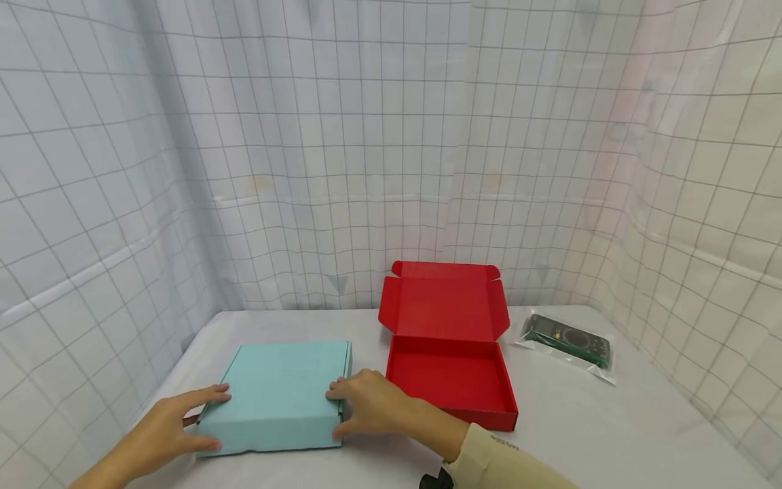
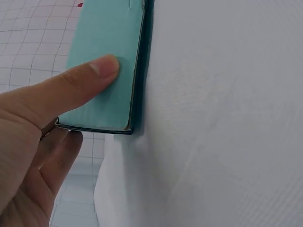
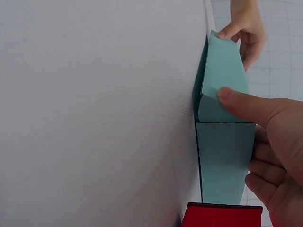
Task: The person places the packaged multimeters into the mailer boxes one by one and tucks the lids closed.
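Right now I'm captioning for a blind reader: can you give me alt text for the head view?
Two bare hands, left hand and right hand, grip opposite sides of a closed flat pale-blue cardboard box on a white table. Beside it lies an open red cardboard box, and farther right a dark device in a clear plastic bag.

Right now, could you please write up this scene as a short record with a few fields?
Surface: white table, gridded white curtain behind
Left hand: grips the near left corner of the teal box, thumb on its lid
Right hand: grips the teal box's right side, thumb on the lid
Teal box: closed, flat on the table
Red box: open and empty, lid raised at the back, right of the teal box
Bagged device: dark, in clear plastic, right of the red box, untouched
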{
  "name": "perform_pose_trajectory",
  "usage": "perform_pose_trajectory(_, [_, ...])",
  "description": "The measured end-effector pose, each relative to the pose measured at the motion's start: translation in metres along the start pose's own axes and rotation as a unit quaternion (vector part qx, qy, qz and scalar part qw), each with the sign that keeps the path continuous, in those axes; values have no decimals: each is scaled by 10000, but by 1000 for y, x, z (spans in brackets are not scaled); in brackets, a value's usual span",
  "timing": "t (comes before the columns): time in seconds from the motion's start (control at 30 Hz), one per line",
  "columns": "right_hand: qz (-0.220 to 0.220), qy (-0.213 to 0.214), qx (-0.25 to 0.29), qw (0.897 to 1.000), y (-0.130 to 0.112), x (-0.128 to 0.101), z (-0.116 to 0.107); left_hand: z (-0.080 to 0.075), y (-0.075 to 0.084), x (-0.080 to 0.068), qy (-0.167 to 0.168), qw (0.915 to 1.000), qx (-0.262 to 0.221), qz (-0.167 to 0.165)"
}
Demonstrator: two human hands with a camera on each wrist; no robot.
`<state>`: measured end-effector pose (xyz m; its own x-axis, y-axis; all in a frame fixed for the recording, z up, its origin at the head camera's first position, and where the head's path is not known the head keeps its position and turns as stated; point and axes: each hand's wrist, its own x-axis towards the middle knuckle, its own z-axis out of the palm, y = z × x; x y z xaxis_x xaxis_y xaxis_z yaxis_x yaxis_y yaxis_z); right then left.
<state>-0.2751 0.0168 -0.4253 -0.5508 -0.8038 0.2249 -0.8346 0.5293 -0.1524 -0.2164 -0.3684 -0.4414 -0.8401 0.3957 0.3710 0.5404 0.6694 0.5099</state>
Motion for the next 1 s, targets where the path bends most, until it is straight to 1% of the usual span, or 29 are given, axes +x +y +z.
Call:
perform_pose_trajectory(0.17, [-54,83,-260,9996,-2,4,-1,0,6,4,-24,9994,332,112])
perform_pose_trajectory(0.27, [-24,98,-263,9996,-3,5,-2,-2,9,7,-143,9985,517,96])
perform_pose_trajectory(0.4, [32,78,-249,9997,-3,5,-2,-1,9,7,-179,9982,573,68])
perform_pose_trajectory(0.53, [-15,112,-308,9995,-3,4,-1,2,6,7,11,9977,648,196])
perform_pose_trajectory(0.67, [-97,172,-463,9987,-2,4,0,4,5,10,182,9943,950,453])
perform_pose_trajectory(0.77, [-212,264,-600,9976,-1,4,1,5,5,11,307,9915,1136,548])
perform_pose_trajectory(1.0, [-477,359,-783,9951,-2,6,5,6,8,10,419,9890,1320,523])
